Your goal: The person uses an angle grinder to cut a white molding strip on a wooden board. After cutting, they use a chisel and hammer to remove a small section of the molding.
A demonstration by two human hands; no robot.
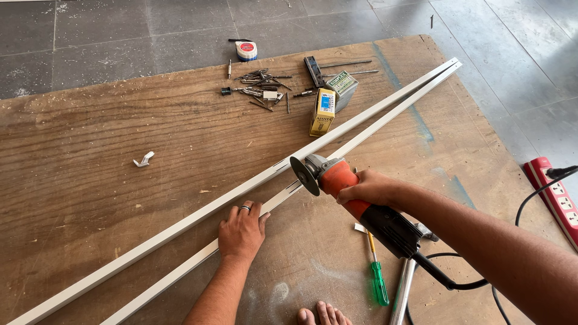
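Two long white strips lie side by side across a plywood board, running from lower left to upper right. My left hand, with a ring on one finger, presses flat on the nearer strip. My right hand grips an orange and black angle grinder. Its disc stands upright on the nearer strip, just right of my left hand. A black cable trails from the grinder's rear.
Two small boxes, a scatter of screws and bits and a tape measure lie at the far side. A green screwdriver lies near my toes. A red power strip sits on the tiled floor, right.
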